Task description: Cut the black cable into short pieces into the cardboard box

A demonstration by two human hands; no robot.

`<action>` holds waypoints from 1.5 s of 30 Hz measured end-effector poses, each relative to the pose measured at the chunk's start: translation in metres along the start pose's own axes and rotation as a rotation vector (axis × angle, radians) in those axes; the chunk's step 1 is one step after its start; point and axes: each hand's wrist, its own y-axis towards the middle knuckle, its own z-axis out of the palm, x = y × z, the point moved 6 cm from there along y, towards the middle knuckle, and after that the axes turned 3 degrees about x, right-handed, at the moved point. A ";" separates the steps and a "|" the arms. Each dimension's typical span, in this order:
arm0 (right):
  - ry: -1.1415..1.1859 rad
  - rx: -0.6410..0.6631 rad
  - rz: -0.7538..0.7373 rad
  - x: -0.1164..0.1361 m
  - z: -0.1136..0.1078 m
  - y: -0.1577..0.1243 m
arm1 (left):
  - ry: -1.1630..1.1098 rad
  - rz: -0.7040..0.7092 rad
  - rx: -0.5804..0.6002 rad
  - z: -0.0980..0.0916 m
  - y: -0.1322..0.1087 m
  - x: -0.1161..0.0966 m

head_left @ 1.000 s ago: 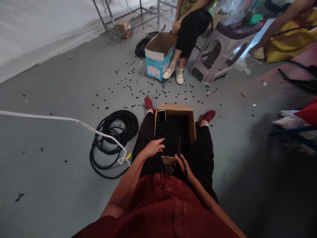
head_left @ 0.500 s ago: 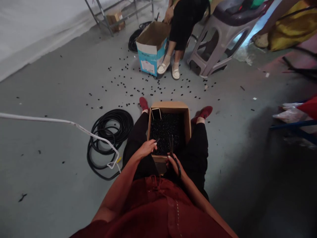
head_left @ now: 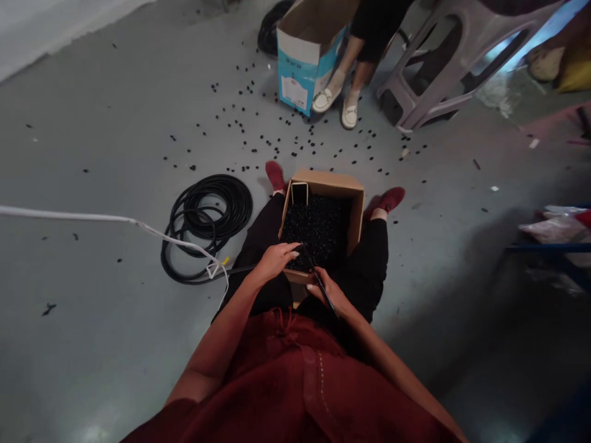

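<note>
My left hand grips a thin black rubber hose that runs in from the coil beside me, its end poking out over the box. My right hand holds a pair of dark scissors, their blades slanting across the box's near edge. Both hands sit just above the cardboard box on my lap, which is heaped with short black rubber pieces. A small dark rectangular object stands in the box's far left corner.
A coil of black hose and a white cable lie on the grey floor to my left. Black pieces are scattered ahead, near a blue-and-white carton, a seated person's legs and a plastic stool.
The view has tilted downward, so the far objects have shifted up. The scissors have swung from upright to slanting, and the hose now shows in my left hand, which has moved closer to the right hand.
</note>
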 end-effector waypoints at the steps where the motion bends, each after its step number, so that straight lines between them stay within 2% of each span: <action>1: -0.006 -0.006 0.001 0.002 0.002 -0.001 | 0.037 0.029 0.015 0.001 -0.001 0.001; 5: -0.024 -0.064 -0.006 0.010 0.011 -0.002 | 0.157 0.092 0.074 0.007 -0.001 0.013; 10: -0.079 -0.102 0.021 0.018 0.019 -0.001 | 0.214 0.164 0.091 0.010 -0.002 0.023; 14: -0.139 -0.163 0.076 0.019 0.020 -0.002 | 0.231 0.153 0.101 0.013 -0.003 0.026; 23: -0.265 -0.225 0.201 -0.007 0.031 0.001 | 0.238 0.128 0.146 0.026 -0.002 0.034; 28: -0.242 -0.269 0.199 -0.013 0.037 0.004 | 0.390 0.054 0.089 0.019 -0.014 0.051; 33: -0.260 -0.304 0.179 -0.015 0.039 0.005 | 0.421 0.052 0.057 0.015 -0.026 0.061; 37: -0.299 -0.309 0.202 -0.021 0.041 0.006 | 0.467 0.060 0.026 0.021 -0.026 0.068; 45: -0.371 -0.295 0.212 -0.028 0.042 0.021 | 0.599 0.085 -0.108 0.030 -0.023 0.080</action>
